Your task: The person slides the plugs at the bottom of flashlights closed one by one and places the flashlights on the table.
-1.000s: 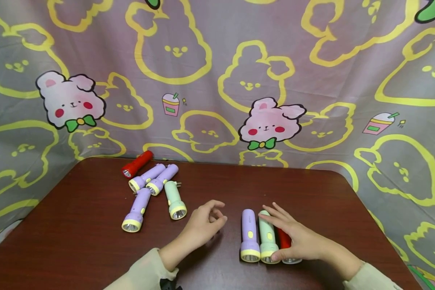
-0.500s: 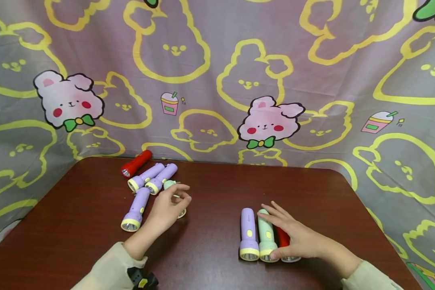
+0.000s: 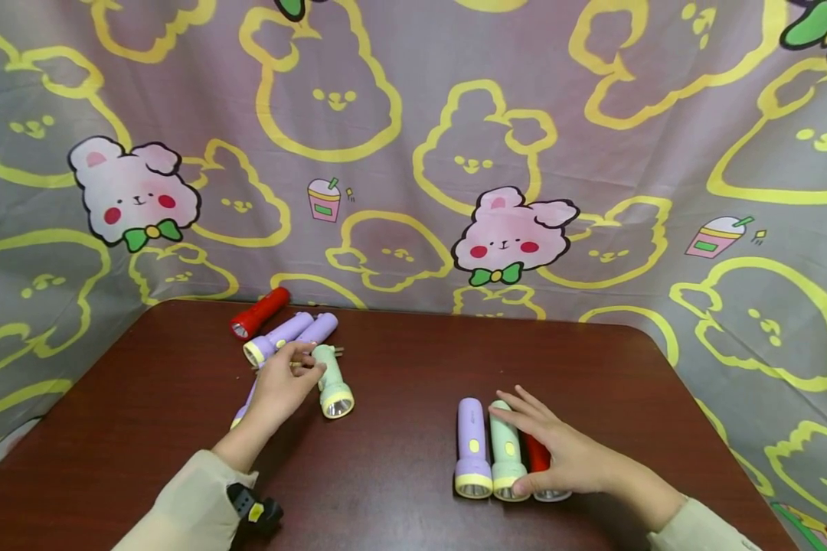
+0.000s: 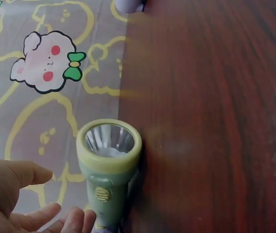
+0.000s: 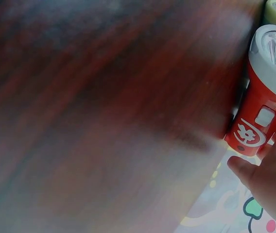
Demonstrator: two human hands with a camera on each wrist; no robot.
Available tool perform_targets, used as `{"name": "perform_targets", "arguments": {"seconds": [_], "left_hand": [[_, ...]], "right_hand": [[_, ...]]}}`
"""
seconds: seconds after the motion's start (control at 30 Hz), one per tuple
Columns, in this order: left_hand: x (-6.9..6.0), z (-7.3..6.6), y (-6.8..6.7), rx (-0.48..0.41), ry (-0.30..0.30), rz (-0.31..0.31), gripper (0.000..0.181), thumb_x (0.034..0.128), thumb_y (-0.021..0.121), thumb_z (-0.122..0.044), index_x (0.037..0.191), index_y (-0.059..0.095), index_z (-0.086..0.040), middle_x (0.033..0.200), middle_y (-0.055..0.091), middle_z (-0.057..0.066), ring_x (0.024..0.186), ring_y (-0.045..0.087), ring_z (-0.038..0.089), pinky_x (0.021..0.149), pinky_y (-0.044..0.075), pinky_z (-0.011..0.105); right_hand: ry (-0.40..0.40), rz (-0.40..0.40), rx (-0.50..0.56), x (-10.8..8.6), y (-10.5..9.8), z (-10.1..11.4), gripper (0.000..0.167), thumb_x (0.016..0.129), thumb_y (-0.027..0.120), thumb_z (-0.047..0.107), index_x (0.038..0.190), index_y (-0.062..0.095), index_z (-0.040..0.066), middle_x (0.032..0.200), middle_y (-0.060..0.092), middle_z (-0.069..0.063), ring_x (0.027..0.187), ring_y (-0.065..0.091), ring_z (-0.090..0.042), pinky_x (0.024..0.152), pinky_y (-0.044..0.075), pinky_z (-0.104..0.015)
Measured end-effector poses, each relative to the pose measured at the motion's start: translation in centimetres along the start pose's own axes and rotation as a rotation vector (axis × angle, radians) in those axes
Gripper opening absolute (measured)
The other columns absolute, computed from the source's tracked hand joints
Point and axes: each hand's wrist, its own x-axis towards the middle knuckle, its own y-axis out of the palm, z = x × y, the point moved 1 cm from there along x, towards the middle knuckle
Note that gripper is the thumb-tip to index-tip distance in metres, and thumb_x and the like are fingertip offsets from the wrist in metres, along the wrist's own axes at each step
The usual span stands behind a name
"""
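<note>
- Table (image 3: pixel 400 367): bears eight torches, five on my left, three on my right.
- Left green torch (image 3: pixel 333 386): lies with its lens end toward me, prongs at its tail. Its yellow-rimmed head contains a silvery reflector (image 4: pixel 110 141).
- Left hand (image 3: pixel 276 394): thumb and fingers loosely bent, a gap between them, gripping nothing. Fingertips at the left green torch's side; I cannot tell whether they touch.
- Left forearm: reaches forward from lower left, pale sleeve (image 3: pixel 186 497), black wrist device (image 3: pixel 262 514).
- Beyond that hand: two purple torches (image 3: pixel 289 327) side by side, left red torch (image 3: pixel 259 313) near the far edge. Third purple torch (image 3: pixel 238 418) mostly hidden behind my hand and forearm.
- Right row, lens ends toward me: right purple torch (image 3: pixel 472 444), right green torch (image 3: pixel 505 440), right red torch (image 3: pixel 537 454).
- Right hand (image 3: pixel 568 457): fingers spread wide over the red one, partly covering it; thumb by the green one's lens end. Contact pressure: cannot tell.
</note>
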Motion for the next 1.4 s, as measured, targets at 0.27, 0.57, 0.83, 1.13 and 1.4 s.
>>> {"name": "perform_targets", "arguments": {"seconds": [0.27,0.57,0.83,1.13,1.4], "left_hand": [[0.3,1.2,0.7,0.055,-0.049,0.056,0.047,0.0885,0.069,-0.017,0.126,0.055,0.007,0.11,0.066,0.026,0.094,0.069,0.035,0.079,0.053,0.036],[0.9,1.3,1.2,0.148,-0.074,0.117,0.063,0.0893,0.071,-0.028,0.134,0.047,0.008,0.114,0.065,0.028,0.104,0.062,0.04,0.087,0.049,0.049],[1.8,1.5,1.8,0.167,-0.119,0.15,0.07,0.0883,0.072,-0.034,0.137,0.044,0.007,0.112,0.063,0.027,0.096,0.061,0.035,0.077,0.05,0.042],[2.8,1.3,2.1,0.148,-0.154,0.21,0.077,0.0867,0.074,-0.03,0.143,0.037,0.008,0.114,0.06,0.028,0.096,0.059,0.034,0.077,0.051,0.04],[2.6,1.2,2.2,0.063,-0.141,0.213,0.079,0.0867,0.072,-0.017,0.147,0.029,0.01,0.115,0.061,0.031,0.099,0.061,0.036,0.079,0.053,0.039]], "right_hand": [[-0.005,-0.004,-0.003,0.0,0.0,0.0,0.093,0.076,0.079,0.054,0.151,0.041,0.014,0.161,0.028,-0.019,0.143,-0.012,0.017,0.098,0.03,-0.08],[0.002,-0.003,0.005,0.0,0.0,0.0,0.093,0.076,0.079,0.054,0.151,0.041,0.014,0.161,0.028,-0.02,0.141,-0.013,0.02,0.098,0.029,-0.08],[0.008,0.001,0.011,-0.1,0.0,0.0,0.093,0.077,0.078,0.054,0.152,0.04,0.015,0.161,0.027,-0.019,0.147,-0.008,0.01,0.098,0.03,-0.08],[0.017,0.008,-0.001,0.0,-0.1,-0.1,0.093,0.078,0.077,0.056,0.153,0.039,0.016,0.162,0.026,-0.017,0.154,-0.002,-0.008,0.098,0.03,-0.08],[0.008,0.003,0.001,-0.1,0.0,-0.1,0.093,0.077,0.078,0.055,0.152,0.04,0.015,0.162,0.027,-0.018,0.147,-0.009,0.01,0.098,0.029,-0.08]]}}
